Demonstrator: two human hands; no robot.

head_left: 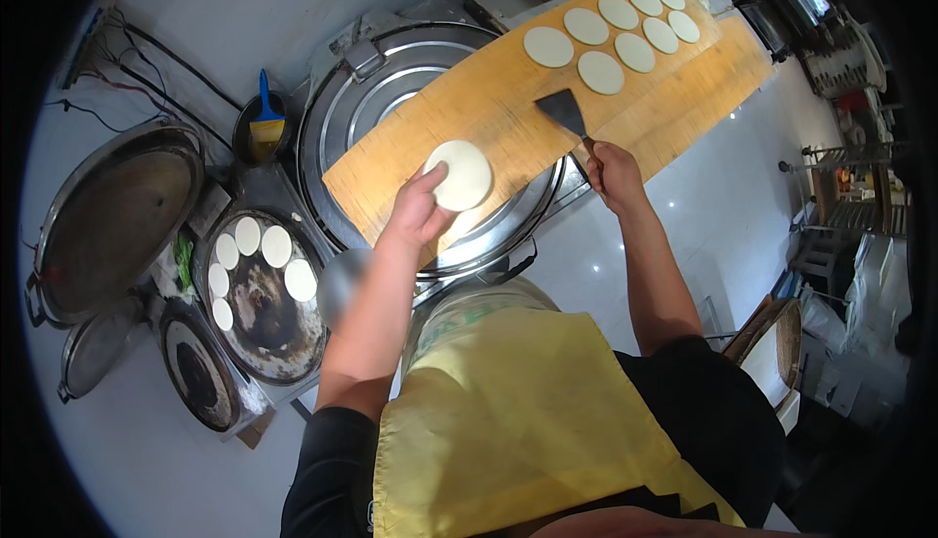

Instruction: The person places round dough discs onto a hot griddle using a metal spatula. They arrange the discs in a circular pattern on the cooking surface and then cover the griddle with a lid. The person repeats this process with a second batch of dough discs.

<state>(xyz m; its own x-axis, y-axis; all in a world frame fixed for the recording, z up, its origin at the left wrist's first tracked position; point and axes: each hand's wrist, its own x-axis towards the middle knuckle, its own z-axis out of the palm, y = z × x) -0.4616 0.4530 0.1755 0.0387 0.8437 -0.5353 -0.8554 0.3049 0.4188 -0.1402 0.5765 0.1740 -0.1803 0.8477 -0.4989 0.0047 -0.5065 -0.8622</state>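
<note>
From here I see the left hand (420, 211) closed on a pale dough round (463, 176) over the wooden board (391, 169), the right hand (616, 176) wrapped around a scraper (561, 109); the round looks light, soft, easily dented, best supported broadly from beneath.

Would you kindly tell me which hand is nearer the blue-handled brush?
Left. The left hand holds a dough disc, below and right of the brush; the right hand holds a scraper, farther right.
</note>
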